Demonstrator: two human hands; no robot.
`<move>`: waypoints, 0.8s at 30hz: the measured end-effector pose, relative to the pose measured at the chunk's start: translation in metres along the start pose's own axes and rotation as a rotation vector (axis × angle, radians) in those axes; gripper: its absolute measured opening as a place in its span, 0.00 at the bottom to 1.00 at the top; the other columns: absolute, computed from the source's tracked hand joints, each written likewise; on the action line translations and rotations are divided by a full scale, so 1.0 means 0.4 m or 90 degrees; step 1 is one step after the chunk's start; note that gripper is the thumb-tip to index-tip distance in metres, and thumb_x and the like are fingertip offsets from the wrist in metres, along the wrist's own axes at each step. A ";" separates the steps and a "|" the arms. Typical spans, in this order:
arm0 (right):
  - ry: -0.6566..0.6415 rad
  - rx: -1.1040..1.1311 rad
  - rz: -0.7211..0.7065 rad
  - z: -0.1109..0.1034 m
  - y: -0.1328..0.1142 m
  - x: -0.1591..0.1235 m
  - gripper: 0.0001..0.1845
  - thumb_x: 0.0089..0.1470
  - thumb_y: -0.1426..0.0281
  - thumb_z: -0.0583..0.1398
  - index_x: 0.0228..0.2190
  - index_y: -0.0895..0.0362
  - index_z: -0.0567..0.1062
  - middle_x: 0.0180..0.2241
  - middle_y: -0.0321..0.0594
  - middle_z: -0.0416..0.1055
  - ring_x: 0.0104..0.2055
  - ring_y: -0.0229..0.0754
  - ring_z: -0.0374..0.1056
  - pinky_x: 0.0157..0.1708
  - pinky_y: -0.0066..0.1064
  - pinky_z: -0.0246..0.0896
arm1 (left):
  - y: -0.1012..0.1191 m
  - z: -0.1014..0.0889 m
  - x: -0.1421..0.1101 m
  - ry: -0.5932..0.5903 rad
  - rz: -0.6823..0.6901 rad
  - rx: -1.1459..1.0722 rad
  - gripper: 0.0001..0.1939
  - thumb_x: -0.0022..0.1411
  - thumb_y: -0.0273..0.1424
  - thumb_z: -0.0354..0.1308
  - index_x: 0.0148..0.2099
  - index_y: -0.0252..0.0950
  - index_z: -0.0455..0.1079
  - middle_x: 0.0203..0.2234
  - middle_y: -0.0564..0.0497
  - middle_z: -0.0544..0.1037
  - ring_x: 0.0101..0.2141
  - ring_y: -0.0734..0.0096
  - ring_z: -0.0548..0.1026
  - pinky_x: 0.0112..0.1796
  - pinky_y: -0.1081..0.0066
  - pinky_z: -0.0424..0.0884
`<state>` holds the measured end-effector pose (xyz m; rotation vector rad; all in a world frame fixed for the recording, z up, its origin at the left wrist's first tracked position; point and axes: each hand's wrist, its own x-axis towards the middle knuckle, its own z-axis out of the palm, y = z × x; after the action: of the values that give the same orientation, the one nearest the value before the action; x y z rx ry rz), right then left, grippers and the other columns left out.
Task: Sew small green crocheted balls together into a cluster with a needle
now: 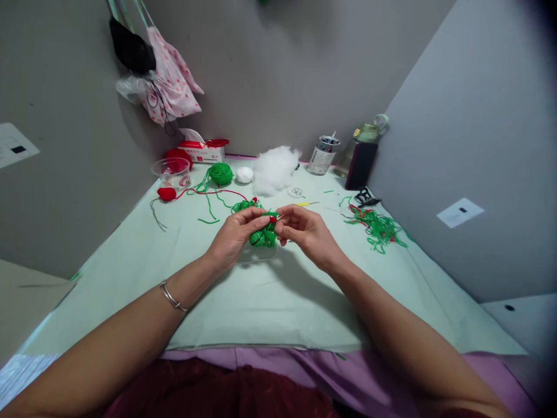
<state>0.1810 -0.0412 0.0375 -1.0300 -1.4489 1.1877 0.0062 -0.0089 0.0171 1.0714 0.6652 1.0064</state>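
My left hand [238, 232] pinches a green and red crocheted piece [263, 238] over the middle of the table. From the right, my right hand [304, 231] has its fingers closed on a thin, pale needle [280, 217], small in the picture, whose end lies against the red part of the crochet. Below the piece a white thread [256, 262] trails across the cloth. Just behind my left fingers lies more green crochet [242, 205] with a bit of red on it. My fingers hide part of the held piece.
Behind the hands are a green yarn ball [220, 173], a white ball [244, 175], white stuffing [275, 168] and a yellow-handled tool [307, 204]. Yarn scraps [378, 226] lie right. A clear tub [173, 174], can [322, 155], phone [362, 166] and bottle [368, 132] stand along the back.
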 end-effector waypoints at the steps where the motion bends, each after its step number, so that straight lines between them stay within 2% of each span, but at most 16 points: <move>1: 0.008 0.014 -0.006 0.001 0.002 0.000 0.14 0.48 0.68 0.68 0.38 0.57 0.73 0.26 0.31 0.71 0.25 0.35 0.68 0.29 0.30 0.67 | -0.002 0.001 0.000 -0.021 -0.003 0.003 0.13 0.55 0.37 0.71 0.39 0.35 0.77 0.31 0.50 0.81 0.31 0.71 0.78 0.35 0.72 0.72; 4: -0.012 0.000 -0.014 -0.006 -0.005 0.000 0.14 0.50 0.67 0.67 0.39 0.57 0.74 0.26 0.32 0.72 0.27 0.36 0.69 0.30 0.30 0.68 | -0.005 0.002 -0.002 -0.058 -0.017 0.012 0.12 0.57 0.38 0.70 0.37 0.35 0.77 0.29 0.50 0.81 0.31 0.70 0.78 0.36 0.71 0.71; 8: -0.022 -0.142 -0.014 -0.036 -0.031 0.001 0.13 0.58 0.62 0.63 0.37 0.58 0.79 0.26 0.37 0.73 0.27 0.36 0.66 0.29 0.30 0.64 | -0.007 -0.001 -0.002 -0.049 -0.013 0.067 0.10 0.56 0.37 0.70 0.36 0.35 0.79 0.32 0.50 0.81 0.32 0.72 0.75 0.35 0.73 0.68; 11: -0.031 -0.192 -0.035 -0.045 -0.038 -0.001 0.13 0.55 0.60 0.65 0.32 0.59 0.80 0.28 0.38 0.73 0.28 0.36 0.64 0.29 0.29 0.61 | -0.014 -0.005 0.001 -0.071 -0.027 0.108 0.09 0.55 0.36 0.71 0.35 0.35 0.80 0.29 0.50 0.79 0.29 0.73 0.72 0.33 0.72 0.67; 14: -0.041 -0.215 -0.038 -0.039 -0.030 -0.002 0.08 0.51 0.66 0.65 0.27 0.59 0.76 0.26 0.36 0.71 0.28 0.35 0.62 0.28 0.28 0.58 | -0.024 -0.006 0.003 -0.113 -0.045 0.122 0.09 0.53 0.35 0.71 0.32 0.35 0.79 0.26 0.51 0.76 0.27 0.73 0.69 0.31 0.72 0.65; 16: 0.001 -0.191 -0.033 -0.039 -0.024 0.004 0.06 0.49 0.69 0.64 0.25 0.58 0.74 0.24 0.33 0.67 0.26 0.34 0.59 0.27 0.28 0.55 | -0.028 -0.005 0.001 -0.144 -0.060 0.122 0.09 0.54 0.35 0.70 0.31 0.35 0.78 0.24 0.51 0.75 0.26 0.73 0.69 0.30 0.72 0.64; 19: 0.126 -0.070 -0.038 -0.058 -0.019 0.021 0.05 0.48 0.69 0.63 0.25 0.57 0.74 0.21 0.31 0.63 0.24 0.33 0.55 0.25 0.28 0.51 | -0.029 -0.001 -0.004 -0.170 -0.099 0.119 0.09 0.56 0.35 0.70 0.32 0.35 0.76 0.25 0.51 0.76 0.27 0.72 0.70 0.30 0.71 0.64; 20: 0.143 -0.029 -0.032 -0.068 -0.019 0.026 0.05 0.49 0.69 0.63 0.25 0.57 0.74 0.21 0.32 0.64 0.24 0.33 0.56 0.25 0.28 0.51 | -0.029 0.000 -0.006 -0.169 -0.110 0.114 0.09 0.56 0.35 0.70 0.33 0.36 0.75 0.26 0.50 0.76 0.27 0.72 0.71 0.30 0.71 0.64; 22: 0.125 0.014 -0.002 -0.085 -0.021 0.032 0.09 0.51 0.64 0.65 0.29 0.57 0.76 0.25 0.34 0.69 0.24 0.32 0.57 0.24 0.27 0.51 | -0.029 -0.001 -0.007 -0.156 -0.115 0.098 0.09 0.58 0.35 0.69 0.34 0.36 0.75 0.29 0.50 0.77 0.30 0.71 0.72 0.33 0.71 0.65; 24: 0.050 -0.011 0.039 -0.093 -0.024 0.029 0.14 0.54 0.58 0.65 0.32 0.58 0.78 0.29 0.36 0.72 0.25 0.32 0.59 0.25 0.27 0.52 | -0.029 -0.003 -0.006 -0.145 -0.104 0.088 0.09 0.60 0.36 0.67 0.36 0.36 0.75 0.32 0.50 0.78 0.33 0.71 0.73 0.37 0.71 0.67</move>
<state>0.2150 -0.0252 0.0511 -1.1272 -1.3769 1.1669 0.0080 -0.0122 0.0058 1.2112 0.6310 0.6938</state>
